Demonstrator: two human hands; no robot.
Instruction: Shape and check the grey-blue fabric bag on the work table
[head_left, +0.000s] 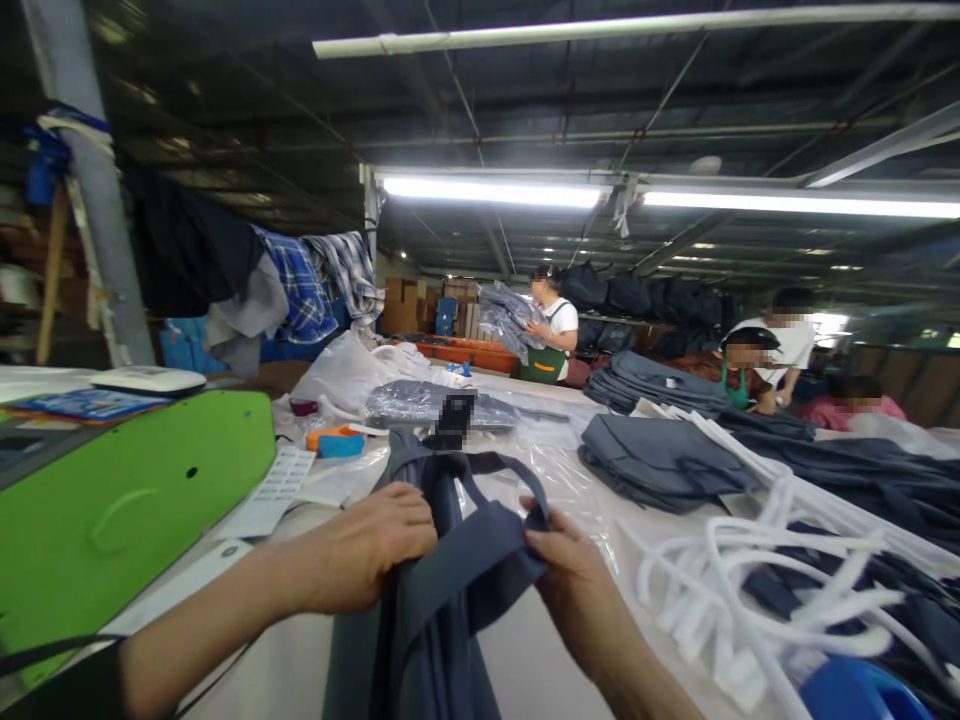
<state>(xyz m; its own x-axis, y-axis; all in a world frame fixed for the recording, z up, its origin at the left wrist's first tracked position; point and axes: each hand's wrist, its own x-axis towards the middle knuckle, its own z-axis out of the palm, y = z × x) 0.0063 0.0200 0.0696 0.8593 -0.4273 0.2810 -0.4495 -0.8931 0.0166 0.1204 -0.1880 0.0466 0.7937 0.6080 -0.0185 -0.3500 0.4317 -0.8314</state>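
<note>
Long fluorescent tubes lit a garment workshop, and a plastic-covered desk [570,480] ran from the camera toward twelve o'clock. At six o'clock lay a grey-blue bag [442,590], its long axis running from the near edge away toward twelve, with its looped handles [480,465] pointing at the far end. The left hand [360,550] was closed in a loose fist around the bag's left fold, knuckles up. The right hand [566,570] pinched a strap end between thumb and fingers, the other fingers curled in. At nine o'clock stood a green machine housing [127,510] with a printed label sheet [274,490] just beside it, and an orange-and-blue tool [336,440] lay beyond that. At three o'clock a tangle of white cords [757,560] lay on dark folded fabric. Stacks of folded grey bags [660,460] sat toward one o'clock. Further off, a person in a white shirt [555,330] carried a bundle at twelve o'clock, and other workers [765,360] bent over the desk at two o'clock.
</note>
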